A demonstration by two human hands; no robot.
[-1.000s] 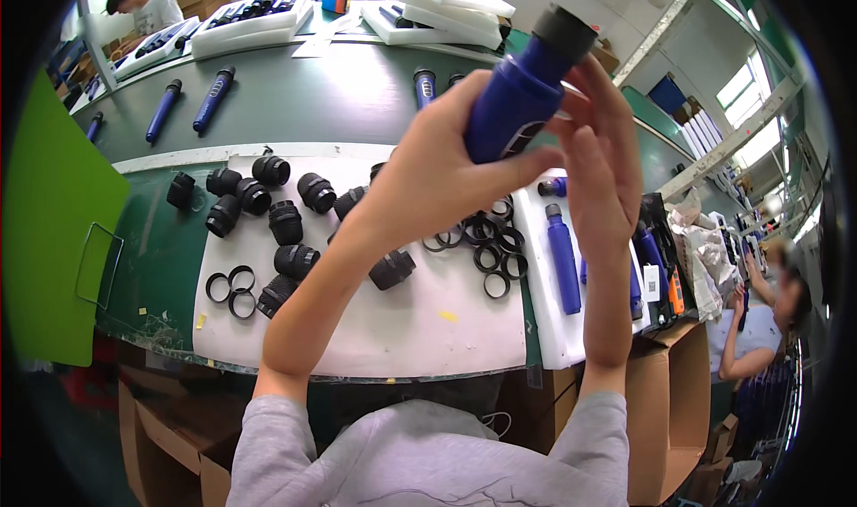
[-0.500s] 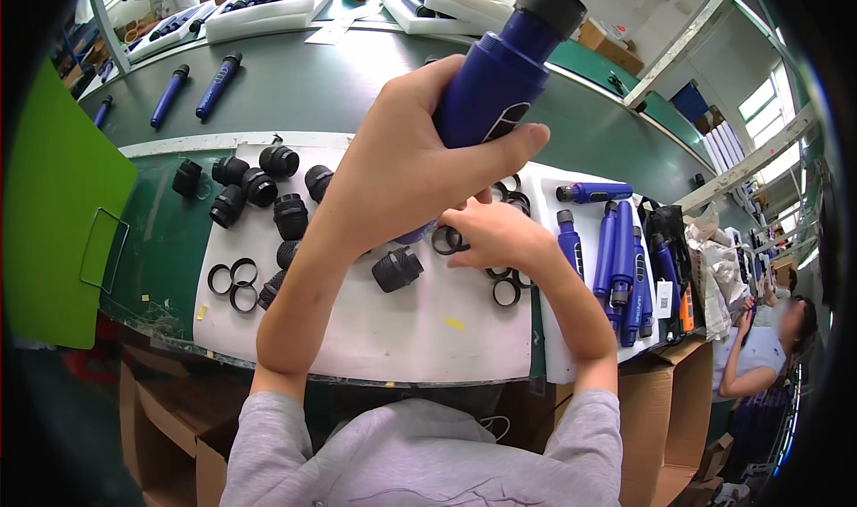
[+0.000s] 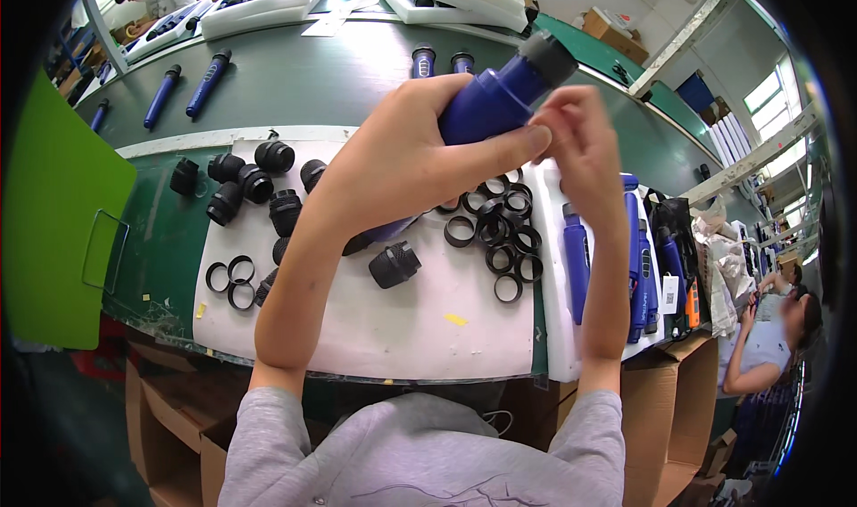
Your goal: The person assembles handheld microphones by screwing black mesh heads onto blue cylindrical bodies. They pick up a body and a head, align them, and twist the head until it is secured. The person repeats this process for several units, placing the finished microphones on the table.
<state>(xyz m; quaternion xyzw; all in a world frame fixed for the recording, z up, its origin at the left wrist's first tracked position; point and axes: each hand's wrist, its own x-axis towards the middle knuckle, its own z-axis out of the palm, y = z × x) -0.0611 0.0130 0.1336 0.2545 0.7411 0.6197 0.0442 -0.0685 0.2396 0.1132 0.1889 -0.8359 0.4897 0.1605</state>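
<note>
My left hand (image 3: 402, 154) is wrapped round the blue body of a handheld microphone (image 3: 489, 107), held tilted above the table with its dark end (image 3: 546, 58) up to the right. My right hand (image 3: 580, 145) is raised beside it, near the left thumb. Its fingers are curled together and slightly blurred; whatever they hold, if anything, is hidden. Below lies a pile of black rings (image 3: 460, 231) on the white sheet. A black microphone head (image 3: 395, 264) rests near my left forearm, and several more heads (image 3: 256, 184) lie left of it.
A white foam tray (image 3: 561, 328) at the right holds blue microphones (image 3: 577, 257). Three rings (image 3: 241, 269) lie at the left. A green panel (image 3: 58, 212) stands at the far left. Microphones (image 3: 208, 83) lie on the far bench, and people (image 3: 759, 346) work at the right.
My right hand has risen from the ring pile to beside the microphone's upper part. The microphone in my left hand has dropped a little and tilted further right.
</note>
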